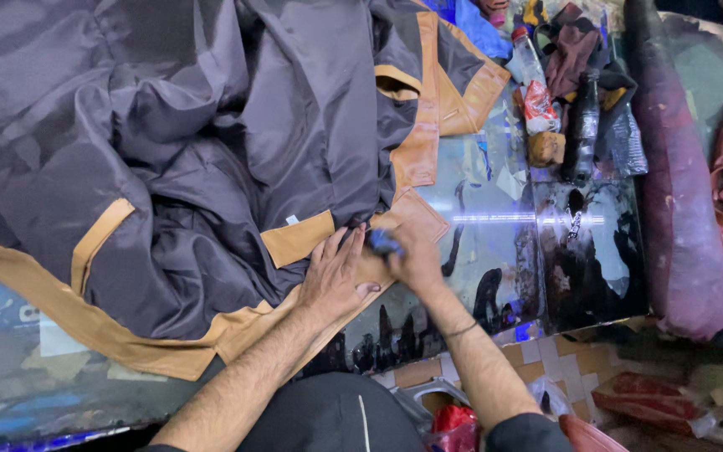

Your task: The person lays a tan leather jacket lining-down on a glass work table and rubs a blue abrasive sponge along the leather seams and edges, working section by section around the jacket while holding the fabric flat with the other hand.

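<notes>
Garment: dk grey lining fabric (211, 134), glossy, crumpled, w/ tan leather-like trim; spread over glass tabletop (495, 209), reflective.
Tan panel (395, 226): flat, squarish, at garment's lower edge, under both hands.
L hand (336, 276): grip open, palm flat, pressing tan panel.
R hand (416, 255): grip closed on small blue tool (382, 243), touching tan panel; blurred.
Bottles (533, 84): clear plastic, beyond garment's far edge.
Maroon roll (679, 184): long, leathery, beside bottles.
</notes>
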A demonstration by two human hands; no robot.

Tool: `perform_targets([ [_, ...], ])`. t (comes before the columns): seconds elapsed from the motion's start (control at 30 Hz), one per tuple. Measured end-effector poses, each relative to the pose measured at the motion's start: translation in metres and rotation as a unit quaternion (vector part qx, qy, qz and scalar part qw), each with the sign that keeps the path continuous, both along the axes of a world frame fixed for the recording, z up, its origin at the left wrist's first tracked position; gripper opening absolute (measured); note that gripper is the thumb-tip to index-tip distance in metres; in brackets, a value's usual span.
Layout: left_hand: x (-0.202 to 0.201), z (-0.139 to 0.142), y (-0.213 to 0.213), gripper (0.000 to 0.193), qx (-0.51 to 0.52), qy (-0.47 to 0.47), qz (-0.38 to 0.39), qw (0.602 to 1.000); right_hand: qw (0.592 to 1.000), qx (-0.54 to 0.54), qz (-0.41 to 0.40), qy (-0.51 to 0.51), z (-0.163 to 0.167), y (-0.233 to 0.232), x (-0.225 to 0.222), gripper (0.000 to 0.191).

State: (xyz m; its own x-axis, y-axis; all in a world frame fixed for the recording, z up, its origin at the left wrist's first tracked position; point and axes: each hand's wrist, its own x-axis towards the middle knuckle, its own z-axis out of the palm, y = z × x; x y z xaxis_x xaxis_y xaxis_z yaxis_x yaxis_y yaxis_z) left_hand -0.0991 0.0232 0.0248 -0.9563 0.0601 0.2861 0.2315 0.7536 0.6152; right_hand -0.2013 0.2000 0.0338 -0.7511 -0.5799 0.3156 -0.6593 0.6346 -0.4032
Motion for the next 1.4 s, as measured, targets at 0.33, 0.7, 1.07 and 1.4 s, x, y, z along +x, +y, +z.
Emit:
perform_targets([
  [0.33, 0.000, -0.007, -0.001, 0.130, 0.013, 0.045, 0.003, 0.999, 0.991, 0.032, -0.130, -0.010, 0.004, -0.003, -0.010, 0.029],
  [0.7, 0.032, 0.001, -0.028, 0.074, -0.071, 0.094, 0.027, 0.993, 0.989, 0.029, -0.127, 0.068, 0.041, 0.011, 0.009, 0.046],
  [1.07, 0.017, -0.012, -0.054, 0.072, 0.172, -0.004, 0.086, 0.981, 0.976, 0.055, 0.120, 0.172, 0.034, -0.025, 0.044, 0.037],
  [1.4, 0.014, -0.020, -0.059, 0.072, 0.267, 0.022, 0.072, 0.961, 0.968, 0.072, 0.130, 0.203, 0.031, -0.050, 0.082, 0.034],
])
